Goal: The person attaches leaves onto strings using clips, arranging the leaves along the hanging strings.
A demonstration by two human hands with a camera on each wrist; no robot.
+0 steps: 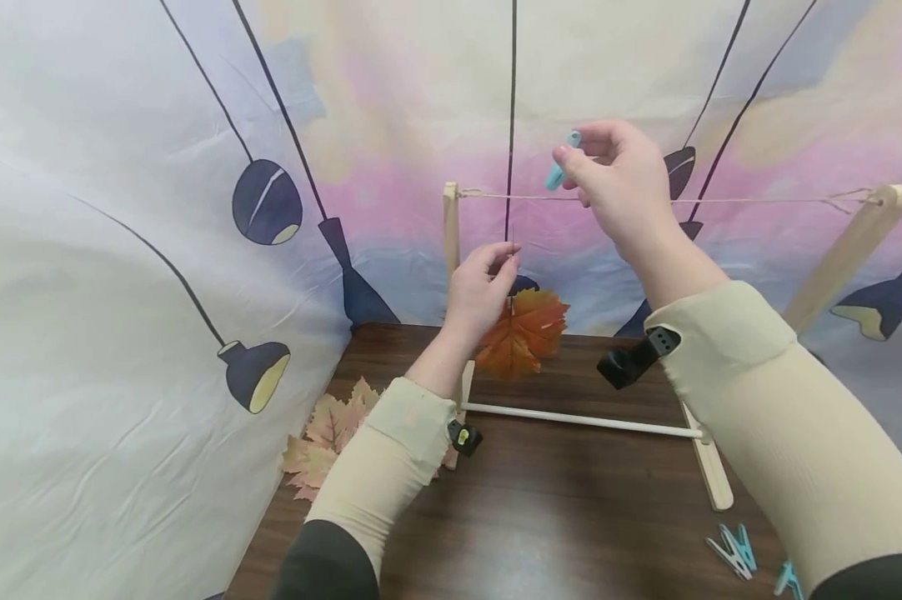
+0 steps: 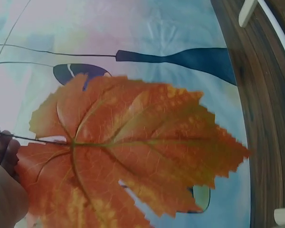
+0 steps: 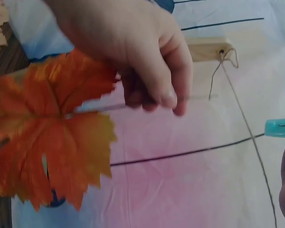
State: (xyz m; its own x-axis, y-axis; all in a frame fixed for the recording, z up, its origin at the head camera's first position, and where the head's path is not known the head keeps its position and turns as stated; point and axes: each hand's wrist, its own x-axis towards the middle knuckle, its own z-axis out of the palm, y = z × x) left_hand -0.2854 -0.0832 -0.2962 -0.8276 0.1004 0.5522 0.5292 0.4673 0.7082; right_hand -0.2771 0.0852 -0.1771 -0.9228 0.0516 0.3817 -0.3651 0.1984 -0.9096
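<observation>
In the head view my left hand (image 1: 484, 283) pinches the thin stem of an orange leaf (image 1: 524, 333), which hangs below the fingers. The leaf (image 2: 133, 142) fills much of the left wrist view, its veins and jagged edge showing. My right hand (image 1: 622, 179) holds a light blue clothespin (image 1: 563, 160) between thumb and fingers, just above the string (image 1: 751, 200). That string runs between two wooden posts, and the left hand is below it. Only the end of the clothespin (image 3: 278, 128) shows in the right wrist view, beside the string.
The frame's left post (image 1: 451, 225) and right post (image 1: 841, 258) are joined low down by a white rod (image 1: 578, 417). Pale leaves (image 1: 331, 429) lie on the dark wooden table (image 1: 556, 500) at left. More clothespins (image 1: 734, 552) lie at front right. A patterned cloth (image 1: 391, 100) hangs behind.
</observation>
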